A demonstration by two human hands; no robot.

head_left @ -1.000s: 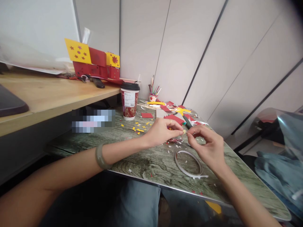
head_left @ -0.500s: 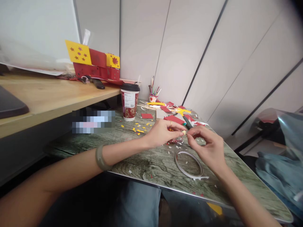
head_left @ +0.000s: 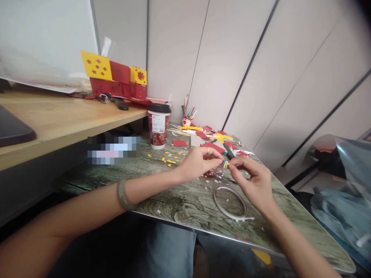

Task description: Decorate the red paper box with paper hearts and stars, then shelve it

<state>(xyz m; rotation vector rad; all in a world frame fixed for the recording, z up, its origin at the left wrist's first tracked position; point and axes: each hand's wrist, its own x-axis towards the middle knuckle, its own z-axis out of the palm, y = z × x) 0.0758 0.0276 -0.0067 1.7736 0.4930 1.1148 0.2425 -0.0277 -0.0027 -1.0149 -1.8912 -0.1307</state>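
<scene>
I log both hands meeting over the table (head_left: 185,199): left hand (head_left: 199,164) and right hand (head_left: 254,181) each have the grip pinched narrow on one small yellow piece (head_left: 225,164), held between the fingertips above scattered paper scraps (head_left: 213,174) (its shape is too small to tell). A tape ring (head_left: 231,202) lies flat beside the right hand; a lidded paper cup (head_left: 158,124) stands well apart, to the left.

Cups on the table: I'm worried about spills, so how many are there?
2. A lidded paper cup stands at the far left, beside the wooden desk; a small pencil cup stands right of it, by the wall. Paper scraps might hide another.
</scene>
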